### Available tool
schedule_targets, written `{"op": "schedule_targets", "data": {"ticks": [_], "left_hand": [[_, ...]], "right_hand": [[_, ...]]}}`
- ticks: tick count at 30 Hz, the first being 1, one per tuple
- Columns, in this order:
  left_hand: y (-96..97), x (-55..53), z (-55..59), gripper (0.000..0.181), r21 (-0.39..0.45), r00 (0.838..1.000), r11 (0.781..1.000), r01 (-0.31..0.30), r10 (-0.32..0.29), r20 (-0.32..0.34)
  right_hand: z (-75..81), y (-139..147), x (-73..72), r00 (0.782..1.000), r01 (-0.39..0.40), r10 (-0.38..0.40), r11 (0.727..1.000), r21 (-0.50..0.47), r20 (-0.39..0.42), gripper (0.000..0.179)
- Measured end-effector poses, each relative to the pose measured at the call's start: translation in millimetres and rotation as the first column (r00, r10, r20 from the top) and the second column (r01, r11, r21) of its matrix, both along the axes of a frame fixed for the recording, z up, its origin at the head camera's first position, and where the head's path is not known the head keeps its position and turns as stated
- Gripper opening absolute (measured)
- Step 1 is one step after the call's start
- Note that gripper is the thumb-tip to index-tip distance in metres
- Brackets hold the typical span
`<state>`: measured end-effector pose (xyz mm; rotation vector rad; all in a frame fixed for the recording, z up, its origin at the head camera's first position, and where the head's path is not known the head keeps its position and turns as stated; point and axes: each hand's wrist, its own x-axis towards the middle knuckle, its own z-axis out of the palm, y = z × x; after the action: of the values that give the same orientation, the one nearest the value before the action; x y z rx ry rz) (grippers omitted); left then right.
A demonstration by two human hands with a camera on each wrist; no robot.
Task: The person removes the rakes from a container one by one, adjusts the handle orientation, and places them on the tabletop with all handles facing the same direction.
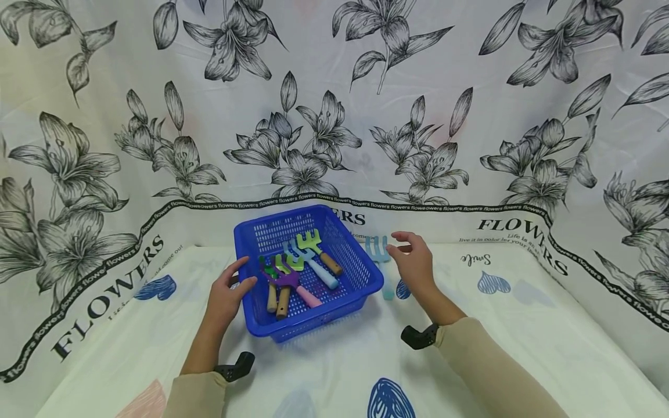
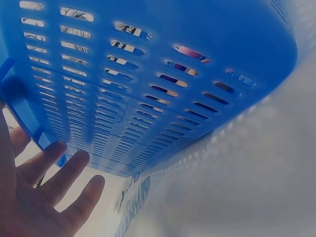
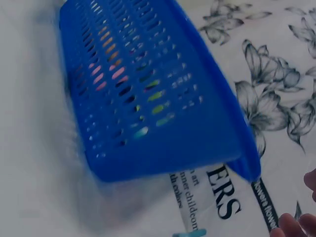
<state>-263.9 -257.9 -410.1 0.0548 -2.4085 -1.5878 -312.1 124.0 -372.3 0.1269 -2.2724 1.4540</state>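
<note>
Spreading loosely, the left hand [image 1: 225, 301] is resting at the nine o'clock rim of the blue basket [image 1: 329, 307]. Its fingers are standing apart and are curling round nothing; whether they are touching the rim, the pictures are not telling. That spot is probably suiting a hand for steadying the basket.

At three o'clock from the basket, a loose light-blue rake [image 1: 377, 258] is apparently lying on the white cloth [image 1: 334, 371], its tines pointing to twelve, its middle looking too faint to make out. The right hand [image 1: 415, 264] is hovering at the rake's three o'clock side, thumb and fingers parting and gripping nothing, seemingly for having the tines within easy reach.

Inside the basket, a purple rake [image 1: 286, 280], a yellow-green rake [image 1: 309, 242] and a blue rake [image 1: 324, 276] are pointing their handles toward five o'clock, while two wooden handles [image 1: 283, 302] are pointing near six. The basket's walls are presumably holding this loose pile together.
</note>
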Motion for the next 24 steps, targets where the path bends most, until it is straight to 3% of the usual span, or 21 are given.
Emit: {"op": "schedule_targets", "data": {"ticks": [8,16,24], "left_hand": [[0.1,0.3,0.0,0.060,-0.008,1.000,1.000,-0.002,0.002,-0.006],[0.5,0.3,-0.8,0.060,-0.006,1.000,1.000,-0.002,0.002,-0.013],[0.0,0.7,-0.4,0.060,-0.004,1.000,1.000,-0.001,0.001,-0.015]], "right_hand": [[12.6,-23,3.8,0.987,-0.159,0.159,0.987,0.002,-0.028,0.040],[19.0,-45,7.9,0.953,-0.297,0.291,0.953,-0.064,-0.082,0.053],[17.6,-67,5.5,0.921,-0.388,0.387,0.920,-0.050,-0.043,0.060]]}}
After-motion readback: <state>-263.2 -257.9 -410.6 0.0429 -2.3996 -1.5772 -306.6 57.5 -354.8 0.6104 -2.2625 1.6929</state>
